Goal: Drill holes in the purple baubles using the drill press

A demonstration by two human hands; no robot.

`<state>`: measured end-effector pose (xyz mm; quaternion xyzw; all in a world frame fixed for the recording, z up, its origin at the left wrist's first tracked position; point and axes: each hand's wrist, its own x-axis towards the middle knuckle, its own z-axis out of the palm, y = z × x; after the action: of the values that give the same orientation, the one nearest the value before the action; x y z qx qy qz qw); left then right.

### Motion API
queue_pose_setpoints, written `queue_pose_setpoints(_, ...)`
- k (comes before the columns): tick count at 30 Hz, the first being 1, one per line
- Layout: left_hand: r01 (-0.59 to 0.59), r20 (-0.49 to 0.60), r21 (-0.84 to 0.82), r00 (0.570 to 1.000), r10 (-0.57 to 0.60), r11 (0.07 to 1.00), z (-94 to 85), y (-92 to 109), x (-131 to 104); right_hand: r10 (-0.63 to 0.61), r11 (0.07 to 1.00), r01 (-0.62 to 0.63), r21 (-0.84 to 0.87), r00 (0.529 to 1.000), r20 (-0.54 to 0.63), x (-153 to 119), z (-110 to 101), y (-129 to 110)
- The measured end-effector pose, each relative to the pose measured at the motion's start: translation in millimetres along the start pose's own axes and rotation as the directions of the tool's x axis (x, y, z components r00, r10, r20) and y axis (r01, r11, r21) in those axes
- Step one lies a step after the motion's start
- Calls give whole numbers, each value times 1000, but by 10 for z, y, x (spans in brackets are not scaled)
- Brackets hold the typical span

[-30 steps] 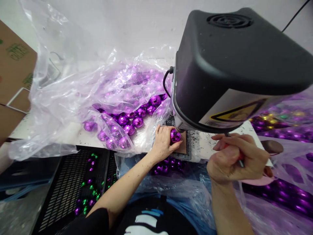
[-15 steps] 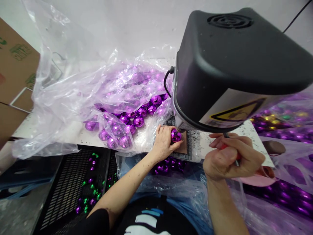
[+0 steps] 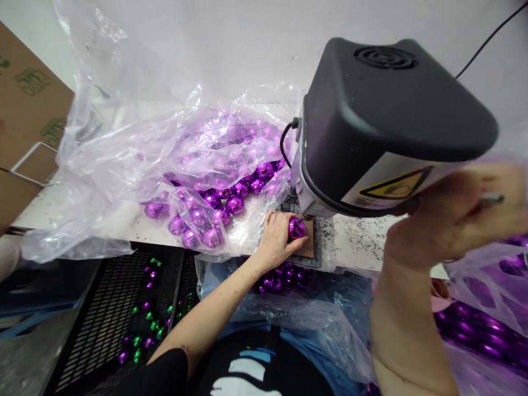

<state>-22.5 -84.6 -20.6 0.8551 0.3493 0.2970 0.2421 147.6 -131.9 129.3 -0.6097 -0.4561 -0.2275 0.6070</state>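
My left hand [image 3: 277,237] is closed around a shiny purple faceted ball [image 3: 296,227], keeping it on a small brown board [image 3: 307,247] under the black bench machine [image 3: 396,121]. Fingers lie behind the ball and the thumb in front. My right hand [image 3: 454,220], smeared by motion, is raised at the machine's right side. Its fingers are curled round a slim grey metal rod [image 3: 493,197], whose end sticks out of the fist. Whether the rod joins the machine is hidden.
Clear plastic [image 3: 115,159] covers many purple balls [image 3: 235,204] to the left. A cardboard box [image 3: 33,104] stands far left. Below is a black mesh crate [image 3: 91,319] with green and purple beads [image 3: 150,319]. More bagged purple beads [image 3: 474,330] lie right. Dark shavings [image 3: 355,236] speckle the bench.
My right hand has moved up and to the right with the rod from low in front of the machine. My left hand stays on the ball. The view has shifted slightly.
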Motion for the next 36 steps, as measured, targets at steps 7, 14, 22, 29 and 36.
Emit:
queue_pose_setpoints(7, -34, 51, -106, 998, 39, 994, -331, 149, -334, 32, 988, -28, 153, 999, -23, 336, 223, -61)
queue_pose_setpoints(14, -70, 219, 53, 974, 57, 996, -573, 227, -832, 85, 974, -79, 214, 996, -23, 303, 234, 6)
queue_pose_setpoints(22, 230, -220, 432, 965, -145, 872, -1007, -456, -120, 38, 962, -30, 272, 999, -26, 315, 258, 56)
queue_pose_setpoints(29, 244, -96, 551, 969, -229, 798, -875, -793, 165, 75, 967, -93, 236, 994, 85, 416, 294, 96)
queue_pose_setpoints(36, 68, -130, -127, 988, -84, 990, -946, -342, -25, 77, 964, -100, 248, 992, 98, 412, 323, 100)
